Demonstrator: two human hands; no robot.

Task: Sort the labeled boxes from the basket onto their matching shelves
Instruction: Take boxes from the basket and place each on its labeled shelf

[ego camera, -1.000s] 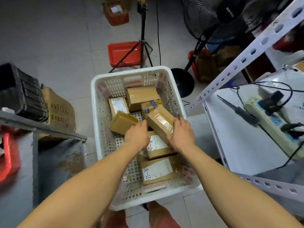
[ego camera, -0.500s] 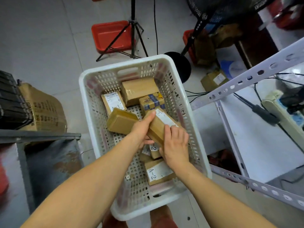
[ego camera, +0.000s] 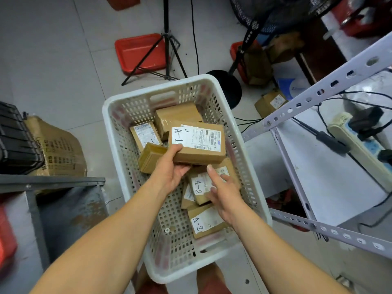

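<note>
A white perforated basket (ego camera: 118, 132) stands on the floor below me with several brown cardboard boxes in it. My left hand (ego camera: 172, 166) grips a box labelled A-1 (ego camera: 198, 143) by its near left end and holds it above the basket, label up. My right hand (ego camera: 222, 190) hovers over a box labelled A-2 (ego camera: 199, 187), fingers relaxed and touching it lightly. A second A-2 box (ego camera: 203, 222) lies nearer me. Another A-1 box (ego camera: 145, 135) and plain boxes (ego camera: 177, 115) lie at the far end.
A white metal shelf rack (ego camera: 318, 166) stands on the right, holding a power strip (ego camera: 358, 143) and cables. A grey metal shelf (ego camera: 53, 181) is on the left beside a printed carton (ego camera: 57, 149). Beyond the basket are a tripod (ego camera: 167, 49), a red tray (ego camera: 137, 52) and a fan base (ego camera: 229, 85).
My left hand has lifted the box and turned it so its A-1 label faces up. My right hand has let go of it and dropped toward the A-2 box.
</note>
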